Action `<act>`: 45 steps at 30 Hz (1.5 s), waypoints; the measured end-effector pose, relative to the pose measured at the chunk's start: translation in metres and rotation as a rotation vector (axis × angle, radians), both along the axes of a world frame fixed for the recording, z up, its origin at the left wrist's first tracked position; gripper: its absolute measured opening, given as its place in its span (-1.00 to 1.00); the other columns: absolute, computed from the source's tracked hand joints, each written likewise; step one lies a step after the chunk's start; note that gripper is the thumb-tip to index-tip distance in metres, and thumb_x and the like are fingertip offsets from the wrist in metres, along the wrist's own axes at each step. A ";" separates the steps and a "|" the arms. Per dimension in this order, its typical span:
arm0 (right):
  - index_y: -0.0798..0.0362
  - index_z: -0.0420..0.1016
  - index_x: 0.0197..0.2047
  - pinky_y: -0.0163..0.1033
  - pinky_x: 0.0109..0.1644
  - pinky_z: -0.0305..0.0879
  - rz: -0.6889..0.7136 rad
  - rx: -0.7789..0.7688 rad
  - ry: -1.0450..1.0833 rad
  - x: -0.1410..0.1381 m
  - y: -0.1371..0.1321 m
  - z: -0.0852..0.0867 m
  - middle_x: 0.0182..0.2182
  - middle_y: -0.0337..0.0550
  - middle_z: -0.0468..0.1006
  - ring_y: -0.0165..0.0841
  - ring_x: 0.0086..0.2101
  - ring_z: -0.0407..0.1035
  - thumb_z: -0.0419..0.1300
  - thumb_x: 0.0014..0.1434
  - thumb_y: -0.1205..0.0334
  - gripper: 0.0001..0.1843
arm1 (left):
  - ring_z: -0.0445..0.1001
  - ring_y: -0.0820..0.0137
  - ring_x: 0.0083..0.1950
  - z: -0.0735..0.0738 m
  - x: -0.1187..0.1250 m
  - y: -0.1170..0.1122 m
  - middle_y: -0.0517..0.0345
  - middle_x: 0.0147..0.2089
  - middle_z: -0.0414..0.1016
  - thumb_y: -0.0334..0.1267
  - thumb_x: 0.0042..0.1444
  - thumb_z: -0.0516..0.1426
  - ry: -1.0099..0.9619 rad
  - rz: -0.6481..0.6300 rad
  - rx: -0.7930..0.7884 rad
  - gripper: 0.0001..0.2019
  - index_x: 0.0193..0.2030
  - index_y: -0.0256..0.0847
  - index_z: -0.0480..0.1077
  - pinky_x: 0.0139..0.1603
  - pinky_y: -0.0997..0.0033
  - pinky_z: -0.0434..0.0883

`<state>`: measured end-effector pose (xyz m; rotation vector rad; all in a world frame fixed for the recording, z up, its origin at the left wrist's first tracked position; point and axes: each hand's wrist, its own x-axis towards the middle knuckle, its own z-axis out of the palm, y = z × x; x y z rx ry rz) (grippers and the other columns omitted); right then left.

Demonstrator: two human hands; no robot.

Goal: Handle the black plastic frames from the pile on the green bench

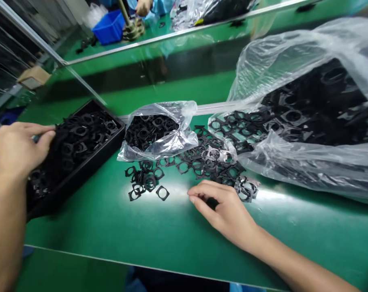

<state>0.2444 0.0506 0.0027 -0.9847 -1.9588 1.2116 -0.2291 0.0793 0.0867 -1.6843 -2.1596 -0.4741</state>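
At tray (83, 175) edge, left hand (18, 148) curls closed; right hand (226, 209) perhaps pinches a ring (213, 202).

Bright overhead light; glare on the green table (178, 231) and plastic bags (308, 52) (edges bowed, far background soft).

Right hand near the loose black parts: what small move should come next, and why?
Probably pinch the black part under the right hand and lift it: the fingers curl over it on the green table, and the left hand rests on the tray holding similar parts.
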 end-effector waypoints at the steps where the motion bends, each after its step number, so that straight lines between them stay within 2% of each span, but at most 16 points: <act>1: 0.07 0.59 -0.31 -0.30 -0.25 0.37 -0.001 0.014 -0.003 0.000 0.000 -0.001 -0.37 -0.16 0.64 -0.35 -0.37 0.52 0.18 0.28 0.48 -0.80 | 0.55 -0.02 0.01 0.001 0.009 -0.001 0.04 -0.22 0.61 -0.13 0.11 0.26 0.081 0.046 0.059 -0.74 -0.24 -0.33 0.57 0.14 -0.22 0.44; 3: 0.07 0.59 -0.31 -0.30 -0.25 0.37 -0.001 0.040 -0.016 -0.001 0.001 -0.002 -0.37 -0.15 0.64 -0.34 -0.37 0.53 0.18 0.28 0.48 -0.80 | 0.58 0.02 -0.04 -0.001 0.041 -0.010 0.01 -0.22 0.63 -0.16 0.11 0.28 0.192 0.004 0.182 -0.76 -0.21 -0.32 0.59 0.10 -0.17 0.47; 5: 0.07 0.59 -0.30 -0.30 -0.26 0.37 0.003 0.063 -0.035 -0.002 0.001 -0.003 -0.37 -0.14 0.65 -0.34 -0.37 0.53 0.18 0.28 0.48 -0.80 | 0.59 0.16 -0.13 -0.007 0.085 -0.024 0.07 -0.26 0.63 -0.21 0.20 0.25 0.192 -0.221 0.192 -0.84 -0.22 -0.26 0.59 0.05 -0.01 0.51; 8: 0.08 0.60 -0.28 -0.30 -0.27 0.38 0.024 0.086 -0.067 -0.003 0.000 -0.004 -0.37 -0.14 0.64 -0.34 -0.38 0.52 0.17 0.28 0.48 -0.80 | 0.57 0.20 -0.05 -0.026 0.150 -0.045 -0.01 -0.08 0.63 -0.28 0.32 0.17 0.033 -0.680 -0.186 -0.86 -0.09 -0.20 0.57 0.02 0.13 0.51; 9: 0.08 0.60 -0.27 -0.30 -0.27 0.38 0.029 0.093 -0.079 -0.003 0.000 -0.005 -0.36 -0.14 0.64 -0.34 -0.37 0.52 0.17 0.29 0.48 -0.80 | 0.55 0.14 0.00 -0.035 0.167 -0.050 -0.06 -0.02 0.62 -0.22 0.34 0.15 0.047 -0.762 -0.247 -0.81 -0.05 -0.20 0.56 0.01 0.09 0.50; 11: 0.07 0.60 -0.24 -0.29 -0.27 0.39 0.039 0.109 -0.097 -0.004 -0.001 -0.005 -0.34 -0.13 0.64 -0.34 -0.37 0.52 0.17 0.30 0.48 -0.80 | 0.49 0.04 0.15 -0.051 0.189 -0.055 -0.15 0.14 0.56 -0.18 0.35 0.15 0.096 -0.806 -0.371 -0.76 0.04 -0.24 0.52 0.09 0.02 0.46; 13: 0.07 0.59 -0.22 -0.29 -0.27 0.39 0.048 0.135 -0.104 -0.003 -0.002 -0.007 -0.33 -0.13 0.64 -0.35 -0.36 0.51 0.17 0.31 0.47 -0.81 | 0.46 0.02 0.19 -0.063 0.196 -0.055 -0.17 0.16 0.55 -0.23 0.37 0.12 0.107 -0.800 -0.384 -0.77 0.03 -0.26 0.51 0.12 0.00 0.43; 16: 0.07 0.58 -0.19 -0.27 -0.23 0.42 0.027 0.235 -0.111 0.002 0.000 -0.008 -0.31 -0.11 0.63 -0.33 -0.33 0.51 0.16 0.34 0.44 -0.83 | 0.47 0.05 0.16 -0.068 0.192 -0.052 -0.11 0.11 0.57 -0.25 0.39 0.09 0.037 -0.805 -0.348 -0.79 0.00 -0.23 0.52 0.12 0.02 0.42; 20: 0.02 0.59 -0.03 -0.12 -0.15 0.41 -0.168 0.497 -0.307 0.013 0.013 -0.005 -0.20 -0.03 0.61 -0.21 -0.22 0.42 0.12 0.36 0.43 -0.75 | 0.49 0.12 0.13 -0.061 0.192 -0.046 -0.02 0.09 0.58 -0.25 0.42 0.06 -0.085 -0.868 -0.328 -0.78 0.03 -0.17 0.51 0.12 0.06 0.41; 22: 0.01 0.58 0.05 -0.08 -0.13 0.39 -0.188 0.575 -0.463 0.015 0.020 -0.004 -0.11 0.02 0.56 -0.17 -0.17 0.36 0.13 0.34 0.44 -0.69 | 0.49 0.14 0.12 -0.055 0.199 -0.041 -0.01 0.08 0.58 -0.26 0.43 0.03 -0.126 -0.890 -0.304 -0.77 0.03 -0.18 0.50 0.10 0.09 0.41; 24: 0.02 0.60 0.01 -0.07 -0.13 0.35 -0.149 0.612 -0.585 0.015 0.026 -0.003 -0.07 0.05 0.51 -0.14 -0.15 0.32 0.14 0.33 0.44 -0.71 | 0.51 0.16 0.06 -0.051 0.206 -0.035 -0.01 0.04 0.59 -0.27 0.43 0.01 -0.130 -0.895 -0.282 -0.76 -0.02 -0.20 0.51 0.05 0.10 0.42; 30: 0.04 0.61 -0.21 -0.10 -0.14 0.23 -0.093 0.597 -0.652 0.012 0.030 -0.004 -0.07 0.02 0.48 -0.13 -0.10 0.26 0.16 0.30 0.48 -0.78 | 0.51 0.20 -0.14 -0.052 0.220 -0.025 0.00 -0.16 0.60 -0.33 0.40 0.07 -0.077 -0.875 -0.143 -0.85 -0.17 -0.25 0.46 -0.08 0.16 0.40; 34: 0.07 0.59 -0.03 -0.03 -0.02 0.26 -0.020 0.600 -0.618 0.011 0.027 0.000 0.04 0.10 0.48 -0.08 0.01 0.26 0.19 0.33 0.39 -0.80 | 0.50 0.30 -0.16 -0.063 0.239 -0.035 0.05 -0.18 0.57 -0.38 0.39 0.09 -0.241 -1.026 -0.179 -0.90 -0.16 -0.26 0.42 -0.08 0.27 0.38; 37: 0.07 0.57 0.05 0.00 0.05 0.26 0.043 0.616 -0.616 0.008 0.024 0.001 0.10 0.09 0.51 -0.07 0.08 0.25 0.14 0.37 0.39 -0.74 | 0.46 0.28 -0.24 -0.075 0.254 -0.041 0.07 -0.26 0.54 -0.35 0.42 0.03 -0.171 -1.144 -0.306 -0.80 -0.24 -0.25 0.42 -0.17 0.24 0.31; 41: 0.06 0.58 -0.06 -0.02 0.07 0.26 0.141 0.625 -0.616 0.005 0.020 0.001 0.13 0.00 0.55 -0.09 0.11 0.24 0.13 0.36 0.43 -0.79 | 0.43 0.25 -0.24 -0.089 0.253 -0.044 0.05 -0.27 0.53 -0.33 0.42 0.02 -0.144 -1.091 -0.279 -0.77 -0.26 -0.26 0.43 -0.16 0.21 0.27; 45: 0.06 0.56 -0.12 -0.09 -0.10 0.30 0.160 0.585 -0.619 0.004 0.015 0.004 0.01 0.00 0.60 -0.19 -0.11 0.34 0.09 0.39 0.40 -0.79 | 0.40 0.29 -0.25 -0.095 0.242 -0.044 0.09 -0.30 0.51 -0.34 0.43 0.02 -0.249 -1.035 -0.226 -0.77 -0.27 -0.25 0.41 -0.16 0.22 0.25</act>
